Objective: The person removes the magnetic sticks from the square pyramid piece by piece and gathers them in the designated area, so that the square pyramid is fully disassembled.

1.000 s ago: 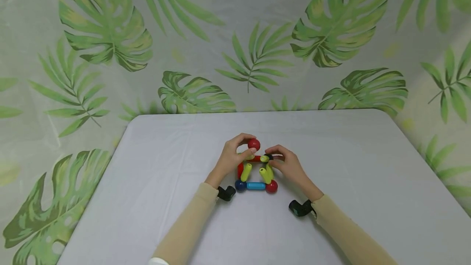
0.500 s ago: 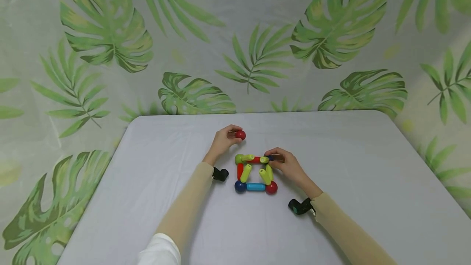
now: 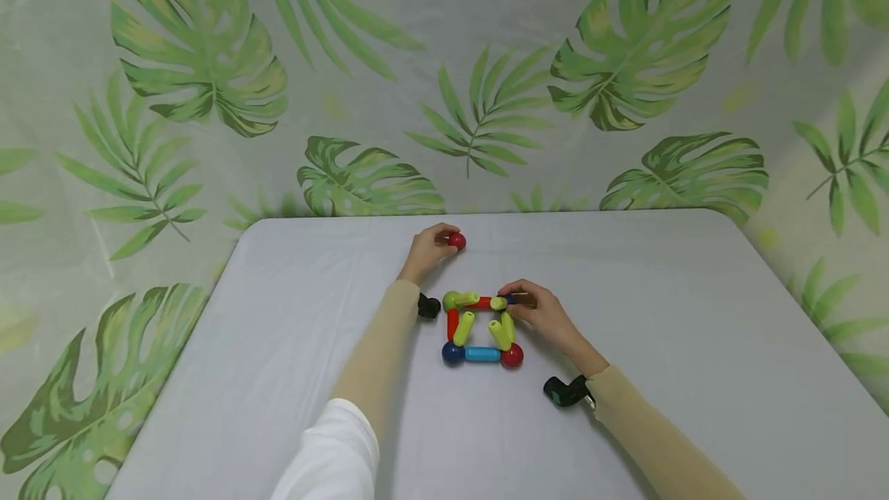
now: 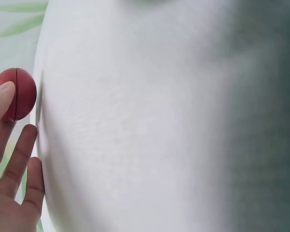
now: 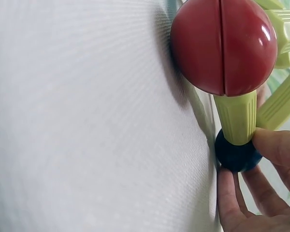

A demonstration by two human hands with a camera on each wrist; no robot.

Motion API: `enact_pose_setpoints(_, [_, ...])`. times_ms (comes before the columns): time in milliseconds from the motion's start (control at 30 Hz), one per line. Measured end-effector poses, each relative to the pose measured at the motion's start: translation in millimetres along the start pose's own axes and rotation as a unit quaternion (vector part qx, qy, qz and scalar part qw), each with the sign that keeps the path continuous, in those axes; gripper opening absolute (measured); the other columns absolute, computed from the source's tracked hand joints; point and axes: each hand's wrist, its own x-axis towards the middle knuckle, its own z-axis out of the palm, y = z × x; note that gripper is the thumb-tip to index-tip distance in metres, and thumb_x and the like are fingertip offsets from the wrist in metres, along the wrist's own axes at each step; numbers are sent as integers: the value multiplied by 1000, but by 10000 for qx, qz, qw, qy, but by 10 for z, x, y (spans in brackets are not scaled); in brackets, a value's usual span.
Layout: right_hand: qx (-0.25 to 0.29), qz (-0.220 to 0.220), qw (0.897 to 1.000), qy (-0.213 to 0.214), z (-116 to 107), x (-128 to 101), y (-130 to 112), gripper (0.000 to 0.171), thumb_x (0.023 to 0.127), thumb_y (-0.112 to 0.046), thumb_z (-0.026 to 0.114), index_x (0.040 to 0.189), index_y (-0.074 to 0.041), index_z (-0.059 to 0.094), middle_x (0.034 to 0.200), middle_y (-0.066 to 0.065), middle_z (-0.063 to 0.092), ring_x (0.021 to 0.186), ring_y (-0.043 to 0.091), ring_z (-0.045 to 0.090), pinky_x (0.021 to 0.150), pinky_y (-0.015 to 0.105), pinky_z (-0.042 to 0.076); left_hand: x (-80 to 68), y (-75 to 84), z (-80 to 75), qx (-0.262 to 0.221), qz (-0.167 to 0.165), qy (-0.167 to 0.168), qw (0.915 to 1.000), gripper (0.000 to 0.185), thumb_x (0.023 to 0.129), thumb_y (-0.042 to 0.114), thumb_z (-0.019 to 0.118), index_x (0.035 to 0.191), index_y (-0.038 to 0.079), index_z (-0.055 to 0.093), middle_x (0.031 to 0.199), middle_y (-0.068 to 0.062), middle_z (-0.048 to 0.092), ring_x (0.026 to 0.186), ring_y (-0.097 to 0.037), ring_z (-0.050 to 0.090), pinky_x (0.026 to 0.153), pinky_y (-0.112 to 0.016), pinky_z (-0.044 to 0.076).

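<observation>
A flat square of magnetic rods and balls [image 3: 482,328] lies mid-table: a green ball [image 3: 451,299], a blue ball [image 3: 453,353], a light blue rod [image 3: 482,353], a red ball [image 3: 512,355] and yellow-green rods. My right hand [image 3: 517,301] pinches the dark blue ball [image 5: 237,155] at the square's far right corner, where a yellow-green rod [image 5: 237,116] joins the near red ball [image 5: 224,46]. My left hand [image 3: 444,239] holds a loose red ball [image 3: 456,240] at its fingertips, low over the table beyond the square. In the left wrist view a fingertip [image 4: 4,94] rests on that ball [image 4: 17,94].
The white table [image 3: 660,307] has a rounded far edge against a leaf-print backdrop [image 3: 486,99]. Black wrist cameras sit by each sleeve, one [image 3: 428,305] just left of the square and one [image 3: 566,390] at the near right.
My left hand lifted the red ball off the top of the structure and carried it toward the table's far side. The right hand kept its grip on the corner.
</observation>
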Motion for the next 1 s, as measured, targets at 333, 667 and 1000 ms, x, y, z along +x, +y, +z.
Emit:
enact_pose_setpoints(333, [29,7,10000,-30,15,-3,9,24,92,0,59,115,-4,62,121,15,59,114,39,53,94,53,42,0,-16,-18,104,24,-89,9999,44,86,-1,68,129,7,58,126,-13,60,109,-27,60,93,-34,46])
enact_pose_setpoints(667, [72,70,9999,-60,7,2,0,23,93,-2,59,115,-5,61,120,13,59,112,36,55,94,51,44,-127,-67,-147,-405,192,-113,9989,41,89,3,66,129,7,58,129,-12,57,112,-28,57,93,-38,46])
enact_pose_setpoints(1000, [72,-35,9999,-92,-6,-11,-31,24,93,1,58,117,1,60,120,20,58,112,41,54,95,54,42,-613,145,-228,-814,1170,-1765,9739,23,90,0,63,113,-1,61,115,-21,61,108,-32,57,96,-37,44])
